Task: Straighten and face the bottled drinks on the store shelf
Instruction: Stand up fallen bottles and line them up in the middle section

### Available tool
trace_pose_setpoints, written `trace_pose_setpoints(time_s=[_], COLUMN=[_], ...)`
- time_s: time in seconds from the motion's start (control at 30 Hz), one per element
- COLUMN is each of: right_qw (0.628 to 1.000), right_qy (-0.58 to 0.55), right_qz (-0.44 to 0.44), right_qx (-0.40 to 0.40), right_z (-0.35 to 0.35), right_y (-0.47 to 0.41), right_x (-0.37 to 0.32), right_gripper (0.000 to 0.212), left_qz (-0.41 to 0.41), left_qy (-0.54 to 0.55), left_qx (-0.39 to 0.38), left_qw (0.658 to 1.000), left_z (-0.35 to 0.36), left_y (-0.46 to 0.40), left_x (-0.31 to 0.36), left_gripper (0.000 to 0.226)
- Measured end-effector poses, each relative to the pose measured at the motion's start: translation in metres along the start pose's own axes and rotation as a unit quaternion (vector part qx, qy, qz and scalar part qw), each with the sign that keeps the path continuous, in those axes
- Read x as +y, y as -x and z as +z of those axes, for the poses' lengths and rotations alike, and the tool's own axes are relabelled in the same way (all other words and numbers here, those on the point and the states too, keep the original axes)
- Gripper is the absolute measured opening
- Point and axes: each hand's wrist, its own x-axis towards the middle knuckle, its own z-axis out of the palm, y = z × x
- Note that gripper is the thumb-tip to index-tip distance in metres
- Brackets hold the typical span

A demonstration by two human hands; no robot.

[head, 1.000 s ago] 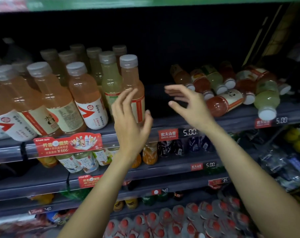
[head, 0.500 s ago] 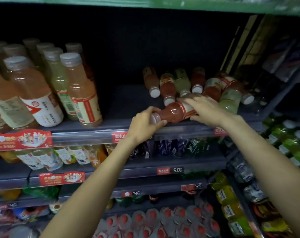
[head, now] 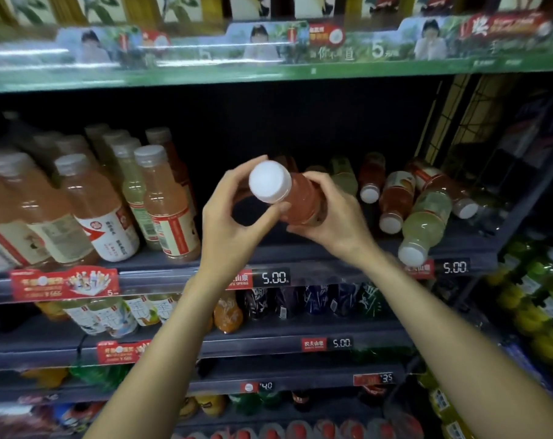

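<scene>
Above the shelf (head: pixel 300 259) gap | left hand (head: pixel 234 217) pinches cap (head: pixel 269 182), right hand (head: pixel 329 217) wraps red bottle (head: pixel 303 201), held off the shelf, cap toward camera | fallen bottles (head: pixel 424 217) lie right, standing row (head: pixel 161 204) left | advice: tip upright, set beside row, label forward.

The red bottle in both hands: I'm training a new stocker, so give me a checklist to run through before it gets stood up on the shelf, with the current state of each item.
1. Left hand pinches the neck under the white cap: ok.
2. Right hand grips the red bottle body: ok.
3. Bottle upright: not ok, cap tilts toward the camera.
4. Label faces front: cannot tell, hidden by the hands.
5. Bare shelf gap below, beside the upright peach-coloured bottles: ok.
6. Fallen bottles on the right straightened: not ok, lying down.
</scene>
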Motion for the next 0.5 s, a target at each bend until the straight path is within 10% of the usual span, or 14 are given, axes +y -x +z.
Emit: trace_pose_setpoints(time_s=[0.23,0.5], right_qw=[0.969,0.983], right_qy=[-0.212,-0.119], right_qz=[0.113,0.138], right_qx=[0.051,0.002], right_z=[0.081,0.142], right_y=[-0.028,-0.045], right_x=[-0.012,-0.011], right_gripper=[0.079,0.084], left_qz=[-0.044,-0.138], left_qy=[-0.223,-0.334], left_qx=[0.173,0.069], left_qw=[0.958,0.930], left_z=[-0.058,-0.083], left_y=[0.028,0.031], left_x=[-0.065,-0.108], left_gripper=[0.060,0.103])
